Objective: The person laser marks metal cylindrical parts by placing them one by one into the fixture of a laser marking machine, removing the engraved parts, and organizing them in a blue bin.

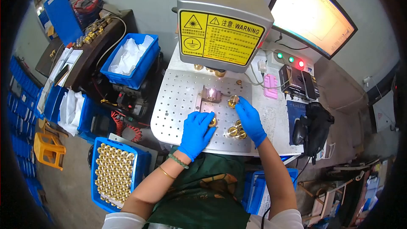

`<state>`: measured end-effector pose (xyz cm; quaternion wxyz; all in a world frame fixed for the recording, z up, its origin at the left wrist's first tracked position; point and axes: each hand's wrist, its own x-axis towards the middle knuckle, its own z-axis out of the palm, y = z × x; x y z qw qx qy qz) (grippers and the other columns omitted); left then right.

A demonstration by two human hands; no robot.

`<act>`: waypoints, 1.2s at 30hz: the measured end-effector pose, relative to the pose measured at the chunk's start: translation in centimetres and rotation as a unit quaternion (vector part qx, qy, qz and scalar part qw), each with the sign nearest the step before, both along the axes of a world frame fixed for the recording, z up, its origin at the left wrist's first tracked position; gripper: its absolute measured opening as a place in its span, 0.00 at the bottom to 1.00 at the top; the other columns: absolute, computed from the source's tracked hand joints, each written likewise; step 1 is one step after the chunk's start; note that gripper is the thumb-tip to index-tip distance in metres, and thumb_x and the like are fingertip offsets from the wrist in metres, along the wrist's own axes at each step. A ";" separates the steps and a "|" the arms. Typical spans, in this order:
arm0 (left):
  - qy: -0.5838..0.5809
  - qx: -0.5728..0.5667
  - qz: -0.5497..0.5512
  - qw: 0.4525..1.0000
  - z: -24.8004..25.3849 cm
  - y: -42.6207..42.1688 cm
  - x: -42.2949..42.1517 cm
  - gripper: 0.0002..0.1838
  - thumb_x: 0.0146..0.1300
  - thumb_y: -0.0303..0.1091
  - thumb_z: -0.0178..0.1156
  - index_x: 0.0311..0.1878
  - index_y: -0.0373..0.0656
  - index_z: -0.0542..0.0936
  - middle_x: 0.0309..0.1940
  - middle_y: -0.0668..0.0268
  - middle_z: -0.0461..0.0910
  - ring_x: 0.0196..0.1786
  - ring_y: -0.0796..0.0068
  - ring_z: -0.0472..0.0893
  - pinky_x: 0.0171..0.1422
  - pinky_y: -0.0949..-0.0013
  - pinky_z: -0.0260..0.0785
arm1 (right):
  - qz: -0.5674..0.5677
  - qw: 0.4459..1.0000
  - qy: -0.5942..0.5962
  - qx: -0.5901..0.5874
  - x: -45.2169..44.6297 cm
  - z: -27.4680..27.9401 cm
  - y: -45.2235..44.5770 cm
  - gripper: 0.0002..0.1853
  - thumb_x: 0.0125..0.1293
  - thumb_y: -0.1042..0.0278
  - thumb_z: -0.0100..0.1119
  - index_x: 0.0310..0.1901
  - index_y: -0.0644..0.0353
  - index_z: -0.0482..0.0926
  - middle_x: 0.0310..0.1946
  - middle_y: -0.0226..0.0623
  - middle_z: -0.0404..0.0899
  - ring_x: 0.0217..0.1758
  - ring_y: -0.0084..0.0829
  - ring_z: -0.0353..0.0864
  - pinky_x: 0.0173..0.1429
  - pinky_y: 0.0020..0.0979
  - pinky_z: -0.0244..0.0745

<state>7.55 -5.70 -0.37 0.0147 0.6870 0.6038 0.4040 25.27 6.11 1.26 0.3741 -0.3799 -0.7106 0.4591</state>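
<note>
Both my hands wear blue gloves over a perforated metal plate (178, 118). Between the thumb and fingers of my right hand (251, 121) is a round brass fitting (233, 101), just right of the small fixture (203, 95). A bright pinkish glow falls on a part seated in that fixture. My left hand (195, 133) rests lower on the plate, its fingers closed about another brass fitting (213, 122), partly covered by them. Several loose brass fittings (232, 131) lie between my hands, close to the right wrist.
The laser marking head (224, 21) with a yellow warning label overhangs the plate. A lit monitor (313, 12), a button box (291, 59) and a phone (310, 85) are at right. A blue crate (94, 178) of brass fittings stands lower left; another blue bin (129, 80) sits above.
</note>
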 end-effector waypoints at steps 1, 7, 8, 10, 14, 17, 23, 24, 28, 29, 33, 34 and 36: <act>-0.003 0.008 -0.006 1.000 -0.3 0.1 0.1 0.27 0.53 0.38 0.66 0.57 0.43 0.74 0.46 0.63 0.77 0.49 0.56 0.72 0.54 0.58 0.65 | 0.017 1.000 -0.003 0.008 0.0 0.2 -0.1 0.19 0.70 0.67 0.52 0.59 0.67 0.72 0.52 0.41 0.78 0.54 0.28 0.76 0.59 0.29 0.69; -0.061 0.000 -0.028 0.998 1.5 -0.1 0.3 0.25 0.54 0.36 0.66 0.56 0.43 0.74 0.47 0.60 0.77 0.48 0.55 0.73 0.53 0.57 0.66 | 0.018 1.000 -0.019 0.001 -0.1 0.6 -0.2 0.20 0.69 0.66 0.54 0.59 0.66 0.72 0.52 0.47 0.78 0.54 0.32 0.77 0.57 0.31 0.70; -0.061 0.000 -0.029 0.998 1.4 0.2 -0.1 0.25 0.54 0.36 0.66 0.56 0.43 0.74 0.47 0.60 0.77 0.48 0.55 0.73 0.53 0.57 0.66 | 0.017 1.000 -0.019 0.002 0.0 0.7 0.0 0.20 0.69 0.66 0.54 0.59 0.66 0.72 0.52 0.47 0.78 0.54 0.32 0.77 0.57 0.31 0.70; -0.079 0.048 0.012 0.996 1.1 0.8 -1.5 0.25 0.55 0.37 0.65 0.56 0.42 0.74 0.49 0.58 0.77 0.49 0.54 0.73 0.54 0.57 0.66 | 0.051 0.993 -0.086 0.058 0.2 1.1 0.3 0.21 0.69 0.64 0.54 0.59 0.66 0.72 0.50 0.50 0.77 0.53 0.38 0.78 0.57 0.33 0.71; -0.077 0.027 0.022 0.996 2.5 2.2 -3.8 0.27 0.56 0.36 0.65 0.59 0.41 0.73 0.51 0.54 0.76 0.53 0.52 0.72 0.59 0.56 0.65 | 0.063 0.985 -0.156 0.029 -0.6 2.8 0.5 0.23 0.70 0.60 0.52 0.61 0.66 0.69 0.49 0.51 0.78 0.54 0.40 0.78 0.58 0.35 0.71; -0.069 -0.001 0.019 0.997 2.4 3.4 -4.8 0.30 0.56 0.35 0.66 0.62 0.42 0.70 0.54 0.52 0.73 0.57 0.52 0.70 0.63 0.57 0.63 | 0.049 0.961 -0.233 0.137 -1.2 3.1 1.0 0.23 0.68 0.59 0.54 0.59 0.66 0.71 0.47 0.55 0.76 0.50 0.50 0.76 0.56 0.41 0.71; -0.006 -0.038 0.015 0.999 1.1 5.6 -5.5 0.36 0.52 0.38 0.68 0.65 0.42 0.67 0.55 0.54 0.73 0.55 0.51 0.72 0.61 0.55 0.65 | 0.047 0.962 -0.214 0.165 -1.9 3.2 1.5 0.22 0.67 0.61 0.53 0.58 0.66 0.71 0.48 0.56 0.76 0.51 0.53 0.74 0.57 0.43 0.69; -0.004 -0.044 0.007 0.999 1.1 5.8 -5.5 0.37 0.51 0.38 0.69 0.64 0.42 0.67 0.56 0.54 0.73 0.55 0.51 0.72 0.61 0.55 0.65 | 0.043 0.962 -0.208 0.172 -1.8 2.9 1.6 0.21 0.67 0.61 0.53 0.57 0.66 0.71 0.48 0.56 0.76 0.51 0.53 0.74 0.57 0.44 0.69; 0.004 -0.045 -0.006 0.999 1.3 6.4 -5.4 0.39 0.49 0.40 0.70 0.64 0.42 0.67 0.56 0.55 0.73 0.56 0.51 0.72 0.61 0.54 0.65 | 0.047 0.962 -0.190 0.189 -1.6 2.6 2.1 0.21 0.67 0.63 0.53 0.57 0.65 0.71 0.47 0.56 0.76 0.51 0.53 0.74 0.56 0.44 0.69; 0.003 -0.044 -0.006 0.999 1.4 6.7 -5.4 0.39 0.49 0.40 0.70 0.64 0.42 0.67 0.56 0.55 0.73 0.56 0.51 0.72 0.61 0.54 0.65 | 0.047 0.962 -0.191 0.189 -1.5 2.6 2.2 0.21 0.67 0.63 0.53 0.57 0.65 0.71 0.47 0.56 0.76 0.51 0.53 0.74 0.56 0.44 0.69; 0.003 -0.058 -0.021 0.998 1.9 7.6 -5.1 0.41 0.48 0.42 0.72 0.65 0.43 0.66 0.56 0.53 0.72 0.56 0.50 0.72 0.61 0.54 0.65 | 0.065 0.961 -0.231 0.141 -1.9 2.8 2.4 0.22 0.68 0.62 0.53 0.60 0.65 0.69 0.52 0.56 0.74 0.56 0.53 0.72 0.61 0.43 0.67; -0.003 -0.057 -0.034 0.998 2.1 7.7 -5.0 0.41 0.48 0.43 0.72 0.65 0.43 0.67 0.56 0.56 0.72 0.56 0.52 0.72 0.61 0.55 0.65 | 0.057 0.958 -0.216 0.179 -2.0 2.4 2.6 0.21 0.67 0.63 0.54 0.58 0.65 0.70 0.49 0.56 0.75 0.53 0.53 0.74 0.58 0.44 0.69; 0.001 -0.052 -0.035 0.998 2.1 7.9 -4.8 0.38 0.48 0.43 0.71 0.63 0.44 0.69 0.57 0.55 0.72 0.56 0.52 0.71 0.60 0.54 0.65 | 0.045 0.950 -0.199 0.236 -2.3 2.1 2.6 0.19 0.64 0.65 0.55 0.55 0.66 0.72 0.47 0.56 0.77 0.50 0.54 0.75 0.55 0.46 0.71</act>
